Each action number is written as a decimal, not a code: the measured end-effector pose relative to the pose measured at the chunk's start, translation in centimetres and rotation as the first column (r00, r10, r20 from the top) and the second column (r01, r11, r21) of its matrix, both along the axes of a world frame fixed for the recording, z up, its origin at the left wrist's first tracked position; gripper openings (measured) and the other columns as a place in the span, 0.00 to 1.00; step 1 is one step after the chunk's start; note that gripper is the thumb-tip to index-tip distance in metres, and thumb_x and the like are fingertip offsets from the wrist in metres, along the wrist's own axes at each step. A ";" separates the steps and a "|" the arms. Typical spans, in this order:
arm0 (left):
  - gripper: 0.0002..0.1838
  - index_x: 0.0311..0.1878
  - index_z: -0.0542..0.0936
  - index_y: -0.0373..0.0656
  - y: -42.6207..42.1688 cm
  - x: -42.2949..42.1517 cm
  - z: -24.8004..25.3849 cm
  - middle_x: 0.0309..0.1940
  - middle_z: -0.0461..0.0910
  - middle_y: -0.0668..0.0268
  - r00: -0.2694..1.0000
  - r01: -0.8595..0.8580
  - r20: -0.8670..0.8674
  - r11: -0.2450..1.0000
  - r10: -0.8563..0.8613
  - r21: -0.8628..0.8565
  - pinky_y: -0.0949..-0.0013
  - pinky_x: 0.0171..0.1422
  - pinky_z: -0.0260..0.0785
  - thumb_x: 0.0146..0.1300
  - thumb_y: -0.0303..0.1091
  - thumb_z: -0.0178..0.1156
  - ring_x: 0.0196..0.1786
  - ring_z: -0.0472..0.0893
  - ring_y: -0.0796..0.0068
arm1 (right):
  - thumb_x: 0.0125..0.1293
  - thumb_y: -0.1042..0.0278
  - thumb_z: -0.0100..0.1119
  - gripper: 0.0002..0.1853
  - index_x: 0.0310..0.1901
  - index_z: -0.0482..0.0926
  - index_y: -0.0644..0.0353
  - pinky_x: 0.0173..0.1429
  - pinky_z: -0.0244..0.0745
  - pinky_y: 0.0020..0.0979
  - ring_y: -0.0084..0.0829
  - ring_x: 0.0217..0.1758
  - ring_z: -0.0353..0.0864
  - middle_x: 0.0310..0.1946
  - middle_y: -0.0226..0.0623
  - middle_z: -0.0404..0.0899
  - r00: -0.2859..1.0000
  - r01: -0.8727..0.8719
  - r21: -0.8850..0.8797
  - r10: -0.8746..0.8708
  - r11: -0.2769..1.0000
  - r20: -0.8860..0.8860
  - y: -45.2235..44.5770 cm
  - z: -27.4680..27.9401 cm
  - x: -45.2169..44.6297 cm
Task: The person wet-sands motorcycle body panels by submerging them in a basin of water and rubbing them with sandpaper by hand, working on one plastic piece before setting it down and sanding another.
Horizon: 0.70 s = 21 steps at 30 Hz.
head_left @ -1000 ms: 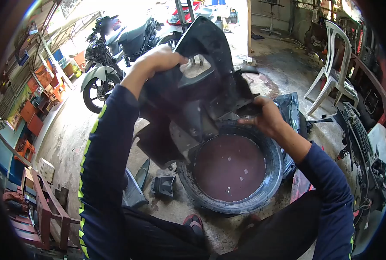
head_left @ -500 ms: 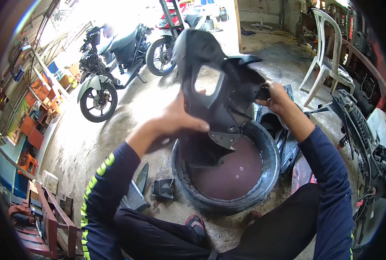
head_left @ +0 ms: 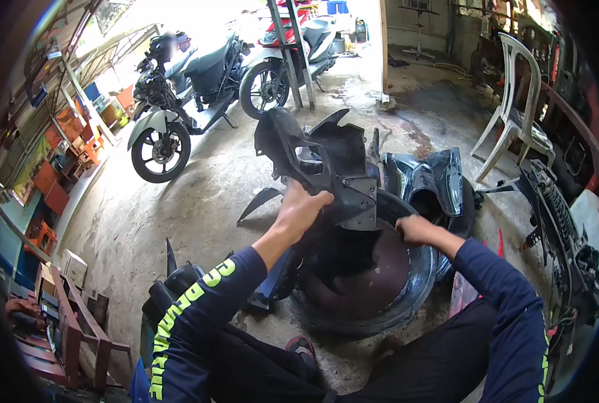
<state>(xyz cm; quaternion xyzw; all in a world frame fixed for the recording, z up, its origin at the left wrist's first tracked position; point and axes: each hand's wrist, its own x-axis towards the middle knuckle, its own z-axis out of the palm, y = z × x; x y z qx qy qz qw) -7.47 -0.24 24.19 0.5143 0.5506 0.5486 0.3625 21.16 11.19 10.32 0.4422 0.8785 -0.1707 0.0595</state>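
Note:
My left hand grips a black plastic motorcycle panel by its left edge, thumb over the surface. The panel stands upright above a round black tub holding dark reddish liquid, and its lower part hangs over the tub. My right hand is closed over the tub's right side, apart from the panel; what it holds, if anything, is hidden. Behind the tub lies a glossy black part on the floor. Other dark panels lie left of the tub.
A partly stripped motorcycle and a red one are parked ahead. A white plastic chair stands at the right, near a long row of parts. A dark red wooden bench is at the lower left.
The panel has turned in my left hand, its holed part swinging away from me. My right hand has let go of its right edge and moved down beside the tub.

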 end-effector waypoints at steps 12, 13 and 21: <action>0.36 0.62 0.65 0.27 0.1 2.7 5.8 0.45 0.76 0.50 0.851 0.074 -0.507 0.988 -0.133 -0.136 0.65 0.54 0.70 0.47 0.28 0.63 0.47 0.76 0.61 | 0.54 0.76 0.56 0.16 0.45 0.83 0.56 0.51 0.78 0.42 0.46 0.47 0.84 0.40 0.43 0.86 0.981 -0.164 -0.141 0.177 0.976 0.085 -1.1 -3.0 -0.8; 0.39 0.63 0.62 0.23 0.4 2.7 6.1 0.44 0.76 0.44 0.786 0.128 -0.575 0.970 -0.227 -0.208 0.61 0.53 0.70 0.48 0.30 0.64 0.47 0.77 0.56 | 0.53 0.76 0.56 0.17 0.46 0.83 0.56 0.51 0.78 0.42 0.46 0.47 0.84 0.41 0.43 0.86 0.977 -0.170 -0.151 0.187 0.974 0.103 -1.2 -3.1 -0.7; 0.43 0.71 0.52 0.23 0.7 2.1 6.0 0.45 0.77 0.35 0.363 0.318 -0.854 0.911 -0.374 -0.263 0.51 0.57 0.70 0.53 0.29 0.59 0.53 0.78 0.37 | 0.60 0.73 0.55 0.17 0.51 0.80 0.54 0.56 0.76 0.38 0.41 0.53 0.83 0.48 0.42 0.84 0.979 -0.188 -0.243 0.203 0.952 0.038 0.1 -7.8 1.0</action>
